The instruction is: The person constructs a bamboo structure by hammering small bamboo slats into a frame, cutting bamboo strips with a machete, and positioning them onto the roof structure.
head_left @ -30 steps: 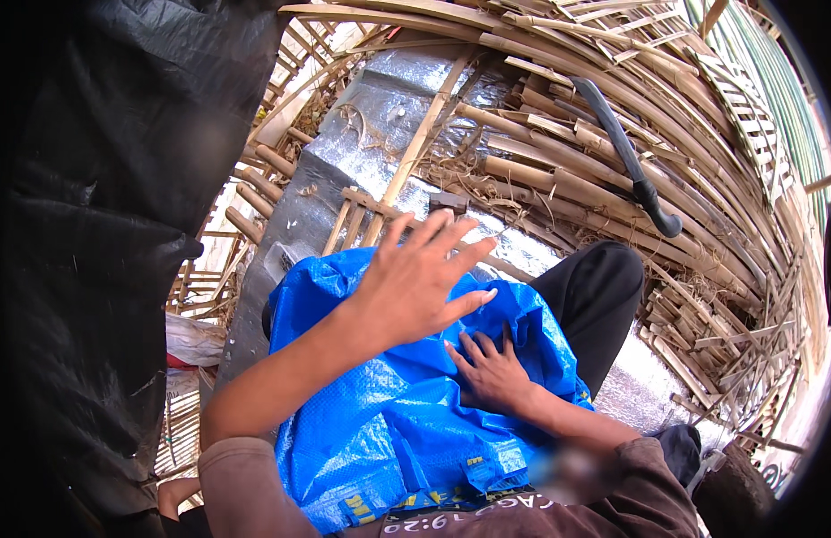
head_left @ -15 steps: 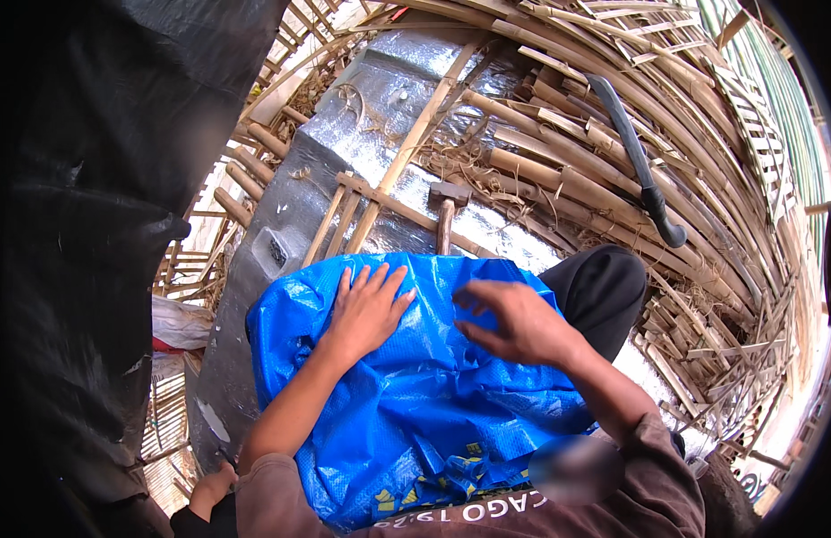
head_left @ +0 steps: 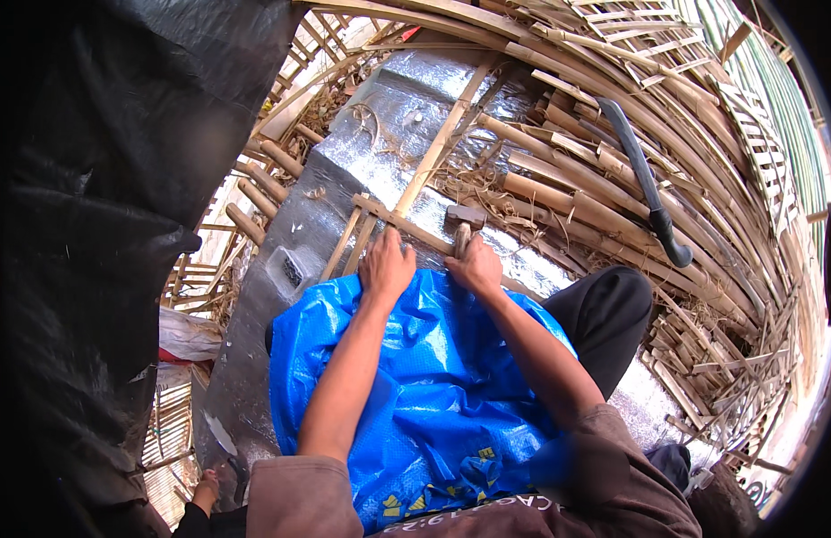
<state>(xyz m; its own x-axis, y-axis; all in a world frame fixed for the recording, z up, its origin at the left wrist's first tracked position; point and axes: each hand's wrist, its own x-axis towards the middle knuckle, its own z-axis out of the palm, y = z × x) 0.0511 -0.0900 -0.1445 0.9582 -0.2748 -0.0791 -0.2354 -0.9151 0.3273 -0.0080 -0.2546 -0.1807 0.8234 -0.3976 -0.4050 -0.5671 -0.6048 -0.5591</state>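
Note:
A blue woven plastic sheet (head_left: 433,359) lies across my lap. Beyond its far edge, my left hand (head_left: 386,267) is closed around the lower part of a long bamboo strip (head_left: 441,143), close to where a short crosspiece (head_left: 415,229) meets it. Two thinner slats (head_left: 341,244) join the same crosspiece on the left. My right hand (head_left: 477,266) grips the wooden handle of a hammer (head_left: 467,216). Its metal head points away from me, and the hand covers most of the handle. The far ends of the slats pass behind my left hand and the sheet.
Split bamboo pieces (head_left: 559,193) are stacked at the right, with a dark machete (head_left: 640,166) resting on them. A silvery surface (head_left: 330,193) stretches under the bamboo frame. Black sheeting (head_left: 93,224) hangs at the left. Another person's hand (head_left: 207,489) shows at lower left.
Both hands have moved forward off the blue sheet. The left has closed on the bamboo strip, and the right, earlier raised with loose fingers, has taken hold of the hammer.

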